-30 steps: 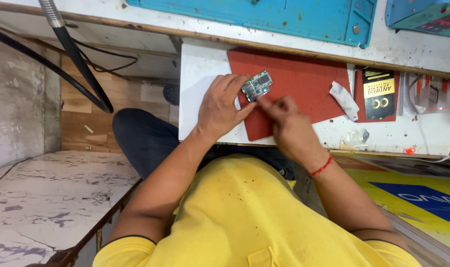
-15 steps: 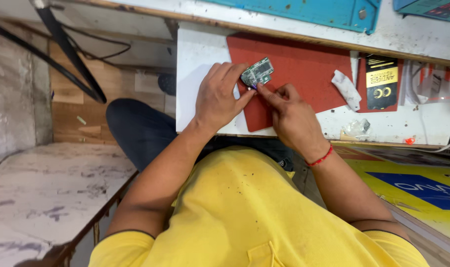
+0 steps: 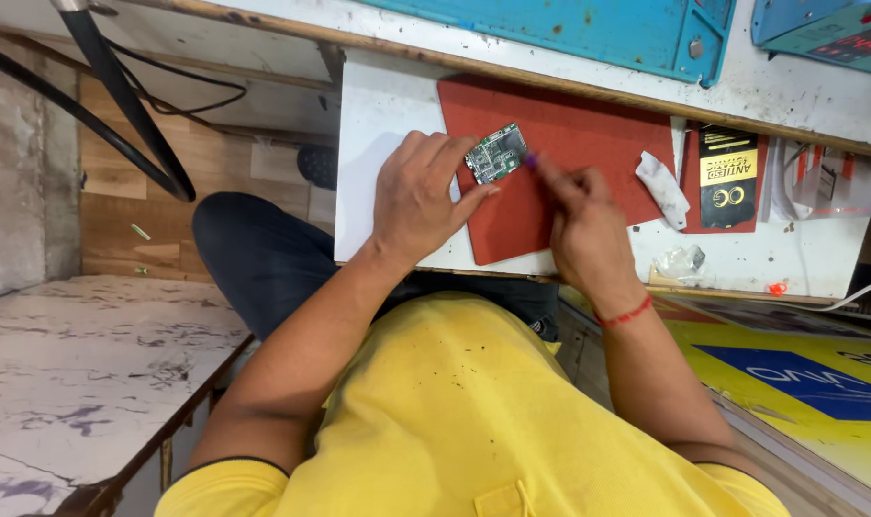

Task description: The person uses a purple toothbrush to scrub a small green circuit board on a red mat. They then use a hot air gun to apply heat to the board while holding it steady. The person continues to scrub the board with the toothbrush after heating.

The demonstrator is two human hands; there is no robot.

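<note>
L hand (image 3: 418, 199) pinches small green circuit board (image 3: 496, 153) (flat, studded) on red mat (image 3: 589, 144); R hand (image 3: 579, 225) grip unclear

The right hand (image 3: 584, 225) has drawn slightly back from the circuit board (image 3: 496, 153), fingertips now just beside its edge.

A small green circuit board (image 3: 496, 153), roughly rectangular and densely set with metal shields and tiny components, sits tilted above the upper left part of a red work mat (image 3: 589, 144). Its component side faces up and its long axis runs diagonally, lower left to upper right. A small purple tip (image 3: 530, 162) lies just at its right edge.
</note>
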